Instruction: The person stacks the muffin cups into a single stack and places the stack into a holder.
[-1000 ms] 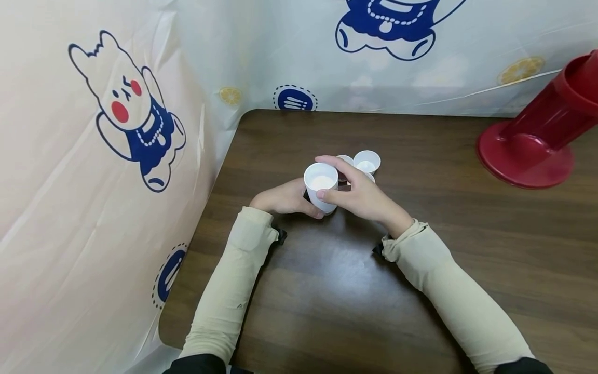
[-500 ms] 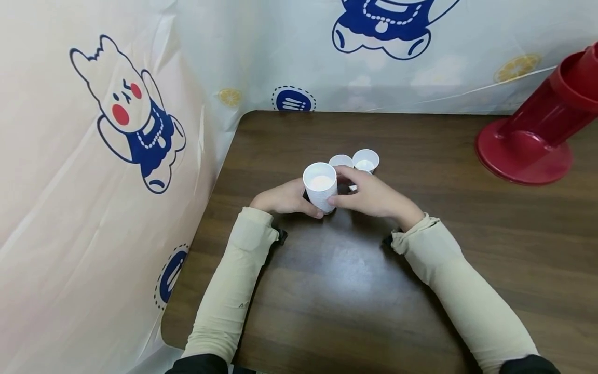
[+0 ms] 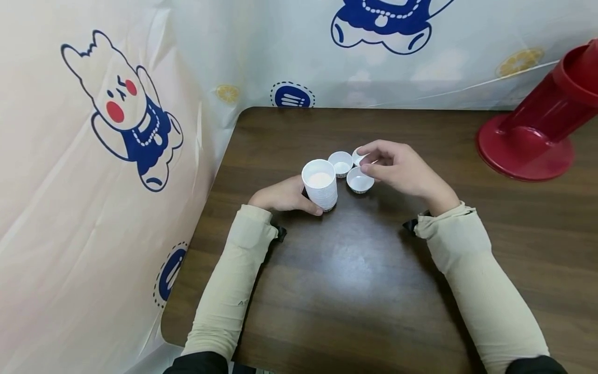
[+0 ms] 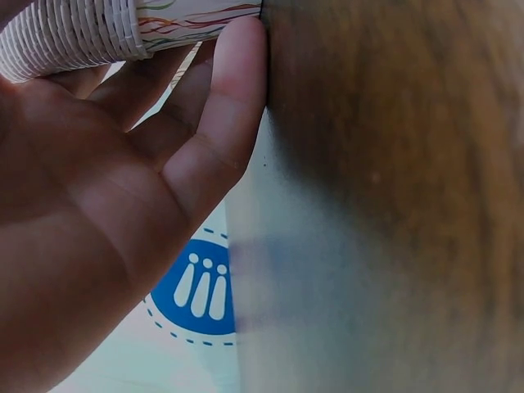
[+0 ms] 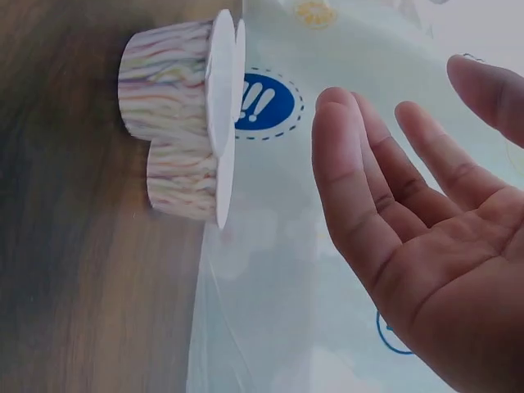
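My left hand (image 3: 289,196) grips the side of a tall stack of nested white paper baking cups (image 3: 322,189), which stands upright on the wooden table. Fluted rims and coloured squiggly lines show on the stack in the left wrist view. Three single baking cups stand close together to its right: one at the back left (image 3: 340,163), one in front (image 3: 359,182), and one behind (image 3: 357,157), partly hidden by my right hand (image 3: 402,169). That hand hovers over the group, fingers loosely bent, holding nothing. In the right wrist view, striped baking cups (image 5: 168,78) sit apart from its fingertips (image 5: 336,147).
A dark red cylinder on a round base (image 3: 525,150) stands at the table's far right. A white printed curtain (image 3: 196,67) hangs along the left and back edges of the table (image 3: 327,306).
My right hand has let go of the stack's side, moved right and risen above the single cups, baring more of them. My left hand has stayed on the stack.
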The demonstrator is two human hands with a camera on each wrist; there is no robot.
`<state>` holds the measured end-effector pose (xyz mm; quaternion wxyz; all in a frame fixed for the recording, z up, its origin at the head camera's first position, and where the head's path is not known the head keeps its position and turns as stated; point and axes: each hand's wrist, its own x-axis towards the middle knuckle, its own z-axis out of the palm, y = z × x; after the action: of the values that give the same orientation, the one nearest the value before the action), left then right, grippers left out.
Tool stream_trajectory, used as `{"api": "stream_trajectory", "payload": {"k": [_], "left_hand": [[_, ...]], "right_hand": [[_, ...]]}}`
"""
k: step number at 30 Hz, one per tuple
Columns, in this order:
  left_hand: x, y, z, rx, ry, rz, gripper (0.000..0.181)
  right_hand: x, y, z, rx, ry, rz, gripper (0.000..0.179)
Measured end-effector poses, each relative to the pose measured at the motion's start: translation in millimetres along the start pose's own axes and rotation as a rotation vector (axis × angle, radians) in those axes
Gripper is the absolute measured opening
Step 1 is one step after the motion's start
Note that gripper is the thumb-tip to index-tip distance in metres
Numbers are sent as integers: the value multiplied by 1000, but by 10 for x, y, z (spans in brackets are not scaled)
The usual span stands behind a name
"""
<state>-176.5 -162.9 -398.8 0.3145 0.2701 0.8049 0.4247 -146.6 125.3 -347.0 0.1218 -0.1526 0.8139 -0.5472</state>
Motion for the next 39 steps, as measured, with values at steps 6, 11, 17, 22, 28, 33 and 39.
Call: {"api": "stream_trajectory", "payload": {"k": [6,11,17,22,28,33,39], "left_hand": [[-11,1,-5,1,-1,-7,77],[-16,17,-7,1,-1,-18,77],[-15,27,-5,10,-2,-12,77],[-12,19,-6,7,-6,-5,76],[-19,11,-15,3,-6,-8,79],[-23,11,-20,4,-8,-15,80],[-20,11,-19,3,-7,-12,80]], "right_hand": [[4,48,-40,-193,46,78,31],[43,159,-28,-420,-12,164,45],[89,259,89,-517,-70,238,59],[120,275,172,-560,-62,223,61],[135,269,213,-599,-78,205,72],[131,285,234,-617,-80,189,73],[113,292,239,-632,-86,179,74]]}}
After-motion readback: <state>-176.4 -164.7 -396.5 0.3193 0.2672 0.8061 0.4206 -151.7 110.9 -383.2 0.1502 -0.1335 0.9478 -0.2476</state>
